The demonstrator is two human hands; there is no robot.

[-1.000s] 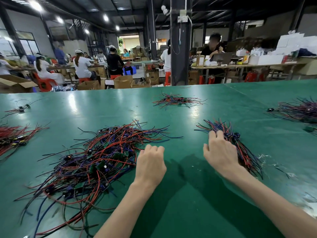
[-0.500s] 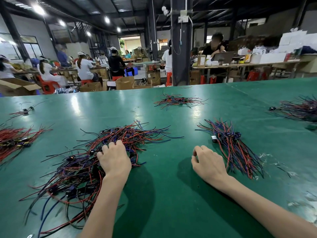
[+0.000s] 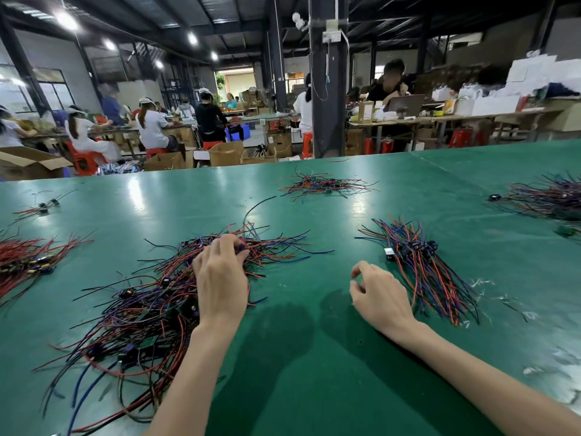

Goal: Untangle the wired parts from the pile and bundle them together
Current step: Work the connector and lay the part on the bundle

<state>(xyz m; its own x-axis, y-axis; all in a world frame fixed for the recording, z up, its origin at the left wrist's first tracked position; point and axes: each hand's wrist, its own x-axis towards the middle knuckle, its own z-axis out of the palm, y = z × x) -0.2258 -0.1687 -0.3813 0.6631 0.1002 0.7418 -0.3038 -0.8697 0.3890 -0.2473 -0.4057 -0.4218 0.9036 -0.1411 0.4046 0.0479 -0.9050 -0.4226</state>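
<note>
The pile [image 3: 135,313] of red, blue and black wired parts lies tangled on the left of the green table [image 3: 314,388]. It is large, so most of the job looks undone. The left hand [image 3: 221,278] reaches into the pile's far edge, fingers curled round a dark wired part [image 3: 242,247]. The right hand [image 3: 382,297] sits between pile and bundle [image 3: 424,272], fingers loosely bent and holding nothing. The bundle's parts lie roughly aligned, a modest share so far, with no tie visible.

Green worktable [image 3: 345,215], dark steel pillar [image 3: 328,89], ceiling lights [image 3: 66,20], red stools [image 3: 85,160], cardboard boxes [image 3: 226,152]
</note>
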